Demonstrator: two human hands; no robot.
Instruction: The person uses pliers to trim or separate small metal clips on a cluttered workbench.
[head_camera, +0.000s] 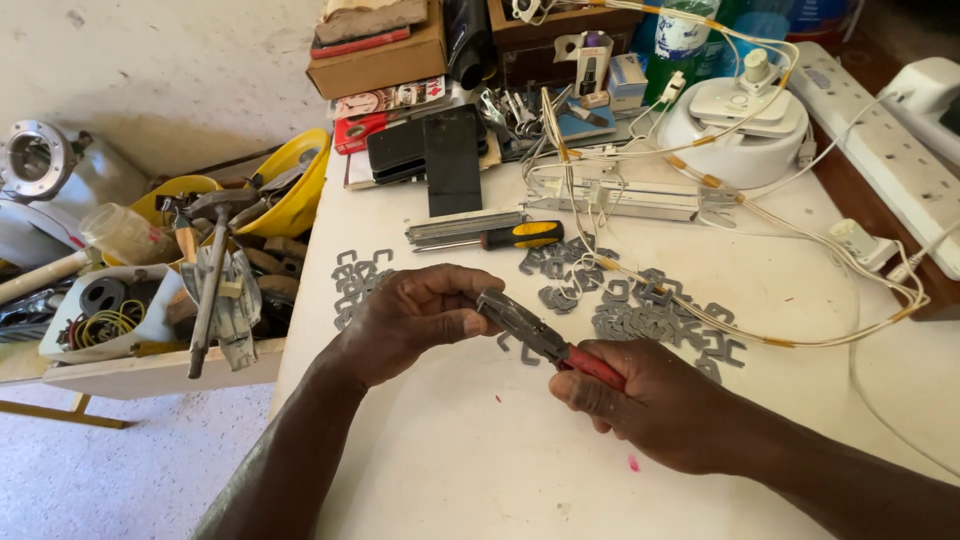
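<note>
My right hand (655, 405) grips the red handles of a pair of pliers (535, 335), whose grey jaws point up and left. My left hand (415, 315) is curled at the jaw tips, fingers pinched there; what it pinches is hidden by the fingers. Both hands hover over the white table (470, 450). Several flat grey metal clips (640, 310) lie scattered just beyond the hands, with another small pile (355, 285) left of my left hand.
A yellow-and-black screwdriver (520, 236) and a metal bar lie behind the clips. White wires (790, 250) loop across the right side to a round white fixture (740, 135). Power strips sit far right. Boxes and black items crowd the back. A tool tray with hammers stands left of the table.
</note>
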